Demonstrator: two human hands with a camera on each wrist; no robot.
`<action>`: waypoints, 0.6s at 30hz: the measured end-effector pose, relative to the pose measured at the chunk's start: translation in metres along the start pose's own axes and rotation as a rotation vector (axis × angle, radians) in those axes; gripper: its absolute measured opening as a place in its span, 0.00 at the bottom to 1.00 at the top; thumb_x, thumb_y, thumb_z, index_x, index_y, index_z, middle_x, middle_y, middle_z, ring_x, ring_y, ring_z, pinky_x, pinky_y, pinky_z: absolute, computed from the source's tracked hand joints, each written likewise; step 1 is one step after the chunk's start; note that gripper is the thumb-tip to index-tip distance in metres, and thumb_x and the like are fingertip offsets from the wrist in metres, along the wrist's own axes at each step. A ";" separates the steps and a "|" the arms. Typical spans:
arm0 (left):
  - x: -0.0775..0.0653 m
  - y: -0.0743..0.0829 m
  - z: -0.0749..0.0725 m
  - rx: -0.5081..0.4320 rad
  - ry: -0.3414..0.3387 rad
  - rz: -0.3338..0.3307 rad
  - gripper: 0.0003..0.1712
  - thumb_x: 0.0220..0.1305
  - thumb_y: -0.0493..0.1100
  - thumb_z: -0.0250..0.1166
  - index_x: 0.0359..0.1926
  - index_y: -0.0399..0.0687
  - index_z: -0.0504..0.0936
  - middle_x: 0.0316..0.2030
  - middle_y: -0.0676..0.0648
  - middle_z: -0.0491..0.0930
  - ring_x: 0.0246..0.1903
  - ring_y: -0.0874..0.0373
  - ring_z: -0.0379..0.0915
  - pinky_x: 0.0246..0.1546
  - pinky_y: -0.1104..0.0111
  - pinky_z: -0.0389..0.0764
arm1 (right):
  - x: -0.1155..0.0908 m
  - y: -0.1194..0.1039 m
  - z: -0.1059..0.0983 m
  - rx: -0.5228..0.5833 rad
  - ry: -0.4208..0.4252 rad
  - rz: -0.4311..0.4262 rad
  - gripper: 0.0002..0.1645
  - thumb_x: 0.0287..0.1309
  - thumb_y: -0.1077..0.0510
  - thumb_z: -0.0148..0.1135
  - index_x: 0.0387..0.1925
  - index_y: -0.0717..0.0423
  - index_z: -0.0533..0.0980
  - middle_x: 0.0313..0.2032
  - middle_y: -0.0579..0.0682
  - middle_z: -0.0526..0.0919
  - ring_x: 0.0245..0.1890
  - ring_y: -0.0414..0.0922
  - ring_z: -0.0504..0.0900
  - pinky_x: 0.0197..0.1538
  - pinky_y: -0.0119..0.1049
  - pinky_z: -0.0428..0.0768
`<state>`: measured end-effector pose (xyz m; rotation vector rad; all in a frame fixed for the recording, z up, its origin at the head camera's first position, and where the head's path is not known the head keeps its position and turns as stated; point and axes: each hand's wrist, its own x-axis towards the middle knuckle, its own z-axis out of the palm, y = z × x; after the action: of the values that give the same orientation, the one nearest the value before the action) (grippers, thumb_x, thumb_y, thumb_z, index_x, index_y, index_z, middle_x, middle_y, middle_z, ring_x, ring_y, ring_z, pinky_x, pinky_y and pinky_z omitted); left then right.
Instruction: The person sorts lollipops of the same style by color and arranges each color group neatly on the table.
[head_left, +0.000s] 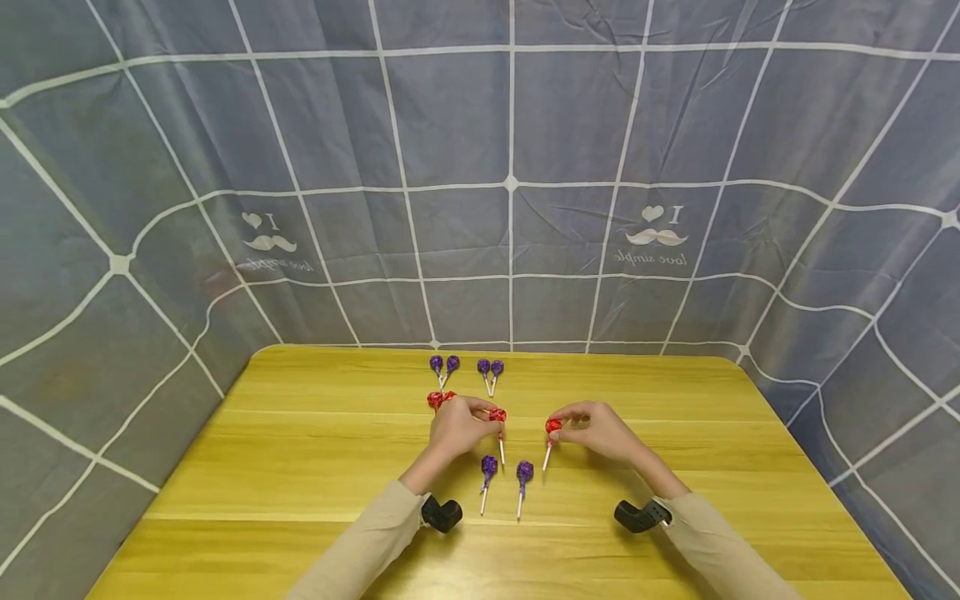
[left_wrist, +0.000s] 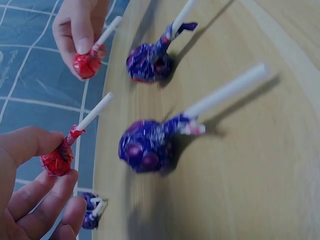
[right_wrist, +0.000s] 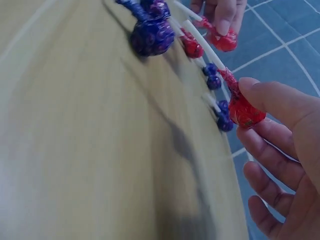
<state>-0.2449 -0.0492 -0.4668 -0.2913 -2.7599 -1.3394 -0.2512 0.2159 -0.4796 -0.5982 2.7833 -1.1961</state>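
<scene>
My left hand (head_left: 462, 426) pinches a red-wrapped lollipop (left_wrist: 58, 159) by its head, with the white stick pointing down toward me in the head view. Across from it, my right hand (head_left: 597, 430) holds another red lollipop (right_wrist: 245, 111) between thumb and fingertips. Both are lifted off the table. Between and nearer than the hands lie two purple lollipops, a left one (head_left: 489, 465) and a right one (head_left: 524, 472), sticks toward me. Just beyond the left hand, two red lollipops (head_left: 435, 401) lie close together, partly hidden by that hand.
Toward the far edge of the wooden table (head_left: 315, 467) lie a left pair of purple lollipops (head_left: 437, 363) and a right pair of purple lollipops (head_left: 497, 367), their sticks converging. A grey curtain (head_left: 465, 233) with white lines hangs behind the table and along its sides.
</scene>
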 end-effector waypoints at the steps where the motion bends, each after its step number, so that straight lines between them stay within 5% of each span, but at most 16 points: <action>1: 0.001 -0.001 -0.001 0.003 0.007 -0.003 0.15 0.48 0.48 0.74 0.39 0.49 0.88 0.29 0.49 0.87 0.22 0.63 0.78 0.18 0.71 0.71 | 0.002 -0.002 0.000 -0.003 0.001 -0.004 0.18 0.50 0.45 0.71 0.42 0.47 0.84 0.39 0.43 0.86 0.37 0.40 0.76 0.40 0.34 0.73; 18: 0.013 -0.015 -0.009 0.065 0.106 -0.023 0.18 0.50 0.47 0.73 0.44 0.49 0.87 0.31 0.49 0.88 0.15 0.65 0.69 0.11 0.74 0.58 | 0.043 -0.023 0.013 0.024 0.026 -0.003 0.19 0.50 0.49 0.71 0.44 0.52 0.84 0.36 0.47 0.87 0.34 0.40 0.75 0.33 0.30 0.72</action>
<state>-0.2610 -0.0632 -0.4708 -0.1799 -2.7206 -1.2292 -0.2807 0.1763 -0.4683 -0.5895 2.7860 -1.2444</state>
